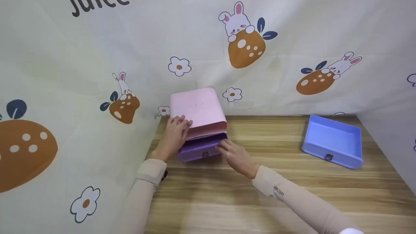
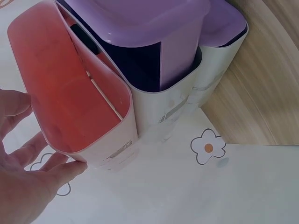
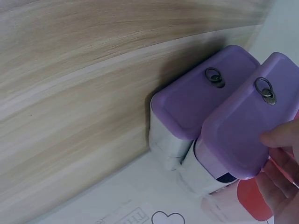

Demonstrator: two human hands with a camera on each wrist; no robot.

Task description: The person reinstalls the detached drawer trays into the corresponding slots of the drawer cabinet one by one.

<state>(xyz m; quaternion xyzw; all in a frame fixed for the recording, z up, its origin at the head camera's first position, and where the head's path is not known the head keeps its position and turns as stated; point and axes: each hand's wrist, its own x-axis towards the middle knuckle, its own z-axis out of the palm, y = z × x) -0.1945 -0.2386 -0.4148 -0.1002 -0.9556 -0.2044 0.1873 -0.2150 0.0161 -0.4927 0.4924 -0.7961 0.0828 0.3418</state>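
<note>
The blue drawer [image 1: 336, 135] is set apart. Below the pink case [image 1: 199, 105], merely touched by the left hand [image 1: 175, 135], the purple drawer [image 1: 193, 154] is pinched by the right hand [image 1: 238, 159], neither fully out nor in.

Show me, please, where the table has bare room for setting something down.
The main bare patch of the wooden table lies between the pink cabinet and the blue drawer. More wood lies bare between that drawer and the right sleeve. The cabinet's front is crowded: the left hand touches it and the right hand holds the part-open purple drawer.
</note>
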